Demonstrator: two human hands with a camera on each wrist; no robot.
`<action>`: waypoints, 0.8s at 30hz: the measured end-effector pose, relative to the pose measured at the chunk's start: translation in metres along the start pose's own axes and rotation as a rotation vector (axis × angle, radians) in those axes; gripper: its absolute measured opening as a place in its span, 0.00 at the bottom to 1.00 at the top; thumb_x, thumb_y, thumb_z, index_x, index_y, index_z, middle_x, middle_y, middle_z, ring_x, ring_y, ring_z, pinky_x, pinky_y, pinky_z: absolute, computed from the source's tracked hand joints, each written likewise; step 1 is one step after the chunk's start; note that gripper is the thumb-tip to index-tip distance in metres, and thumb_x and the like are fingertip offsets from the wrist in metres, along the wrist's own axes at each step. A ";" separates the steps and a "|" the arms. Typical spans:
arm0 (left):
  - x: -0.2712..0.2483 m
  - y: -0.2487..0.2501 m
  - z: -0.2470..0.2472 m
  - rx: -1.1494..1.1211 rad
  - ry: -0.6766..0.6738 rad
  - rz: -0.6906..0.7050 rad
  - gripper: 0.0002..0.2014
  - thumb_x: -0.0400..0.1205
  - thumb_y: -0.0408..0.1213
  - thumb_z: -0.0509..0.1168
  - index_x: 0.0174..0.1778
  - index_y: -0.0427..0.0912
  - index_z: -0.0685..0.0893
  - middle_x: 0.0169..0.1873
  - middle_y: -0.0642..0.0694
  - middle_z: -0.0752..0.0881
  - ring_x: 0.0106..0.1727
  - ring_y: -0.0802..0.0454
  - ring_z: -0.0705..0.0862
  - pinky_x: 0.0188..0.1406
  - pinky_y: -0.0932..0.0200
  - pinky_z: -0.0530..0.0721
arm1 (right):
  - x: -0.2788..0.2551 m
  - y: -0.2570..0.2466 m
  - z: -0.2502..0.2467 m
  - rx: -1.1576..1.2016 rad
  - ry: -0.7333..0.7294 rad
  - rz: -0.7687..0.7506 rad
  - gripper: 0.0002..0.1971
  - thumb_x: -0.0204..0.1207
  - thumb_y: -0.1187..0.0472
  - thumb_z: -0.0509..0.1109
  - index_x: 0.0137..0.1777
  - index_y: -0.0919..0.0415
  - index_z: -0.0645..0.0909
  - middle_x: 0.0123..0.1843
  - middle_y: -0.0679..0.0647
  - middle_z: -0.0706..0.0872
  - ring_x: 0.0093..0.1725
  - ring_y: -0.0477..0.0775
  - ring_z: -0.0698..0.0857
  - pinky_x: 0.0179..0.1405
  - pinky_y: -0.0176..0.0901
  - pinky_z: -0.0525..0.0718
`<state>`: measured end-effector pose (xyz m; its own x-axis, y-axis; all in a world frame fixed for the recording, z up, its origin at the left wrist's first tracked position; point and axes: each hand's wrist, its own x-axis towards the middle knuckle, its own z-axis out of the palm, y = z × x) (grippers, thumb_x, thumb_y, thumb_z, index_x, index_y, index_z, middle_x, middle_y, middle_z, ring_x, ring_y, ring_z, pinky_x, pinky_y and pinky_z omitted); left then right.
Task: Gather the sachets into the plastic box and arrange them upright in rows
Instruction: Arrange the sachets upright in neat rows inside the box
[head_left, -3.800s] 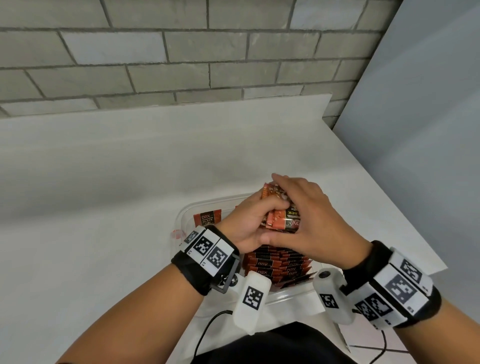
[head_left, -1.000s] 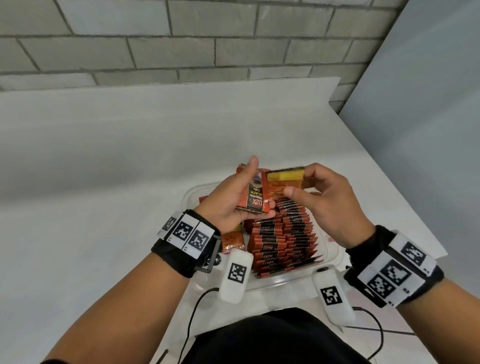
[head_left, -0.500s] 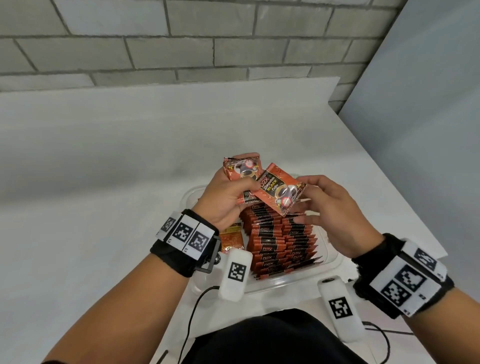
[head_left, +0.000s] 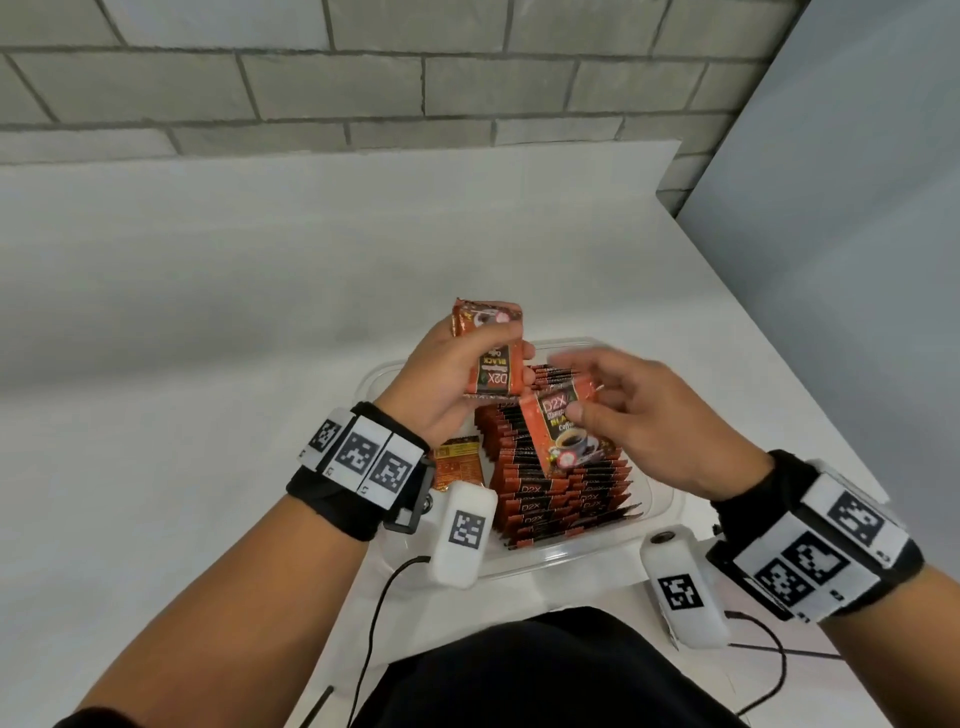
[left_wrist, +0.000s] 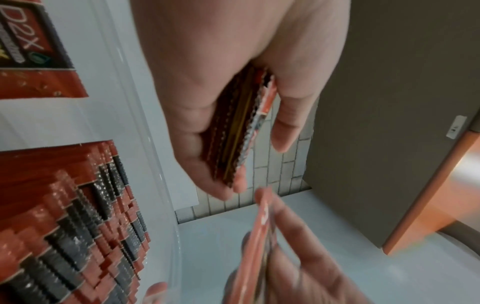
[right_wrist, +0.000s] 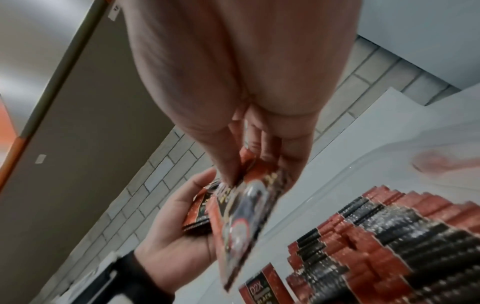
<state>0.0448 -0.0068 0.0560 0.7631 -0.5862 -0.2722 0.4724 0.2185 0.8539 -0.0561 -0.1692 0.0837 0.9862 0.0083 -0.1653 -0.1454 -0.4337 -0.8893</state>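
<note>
My left hand (head_left: 483, 358) grips a small stack of orange-and-black sachets (head_left: 491, 364) above the far left of the clear plastic box (head_left: 655, 514). The stack's edges show between thumb and fingers in the left wrist view (left_wrist: 241, 127). My right hand (head_left: 587, 400) pinches one sachet (head_left: 563, 431) by its top, print facing me, just over the rows of upright sachets (head_left: 550, 493) filling the box's middle. The right wrist view shows that sachet (right_wrist: 241, 216) hanging blurred from my fingertips. One sachet (head_left: 457, 465) lies flat in the box's left part.
The box sits at the near edge of a white table (head_left: 208, 364), with a brick wall (head_left: 363, 78) behind. The table ends at the right beside a grey panel (head_left: 857, 234). Cables (head_left: 374, 623) hang at my lap.
My right hand has drawn one sachet off the left hand's stack, turned it print-up and lowered it over the rows. The left hand still holds its stack.
</note>
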 end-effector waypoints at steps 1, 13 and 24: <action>0.001 0.001 -0.002 -0.023 0.018 -0.005 0.07 0.81 0.32 0.65 0.54 0.39 0.79 0.39 0.38 0.87 0.34 0.47 0.86 0.36 0.53 0.87 | -0.003 0.002 0.002 -0.061 -0.053 0.015 0.14 0.79 0.68 0.67 0.60 0.51 0.80 0.47 0.46 0.87 0.43 0.40 0.89 0.44 0.31 0.83; 0.002 -0.001 -0.007 -0.003 0.038 -0.037 0.08 0.82 0.33 0.65 0.56 0.40 0.79 0.42 0.37 0.87 0.36 0.46 0.87 0.38 0.53 0.88 | -0.029 0.030 0.019 -0.451 -0.267 -0.052 0.08 0.81 0.62 0.65 0.47 0.45 0.78 0.43 0.39 0.78 0.44 0.36 0.77 0.44 0.26 0.73; 0.006 -0.001 -0.005 0.089 0.027 -0.085 0.09 0.82 0.34 0.66 0.58 0.41 0.79 0.43 0.38 0.87 0.36 0.46 0.86 0.37 0.54 0.87 | -0.020 0.025 0.026 -0.649 -0.305 -0.078 0.07 0.79 0.64 0.68 0.51 0.54 0.85 0.43 0.40 0.80 0.39 0.35 0.76 0.41 0.22 0.71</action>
<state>0.0515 -0.0067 0.0514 0.7341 -0.5779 -0.3566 0.4962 0.0980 0.8627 -0.0817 -0.1565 0.0541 0.9120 0.2716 -0.3075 0.0945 -0.8684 -0.4868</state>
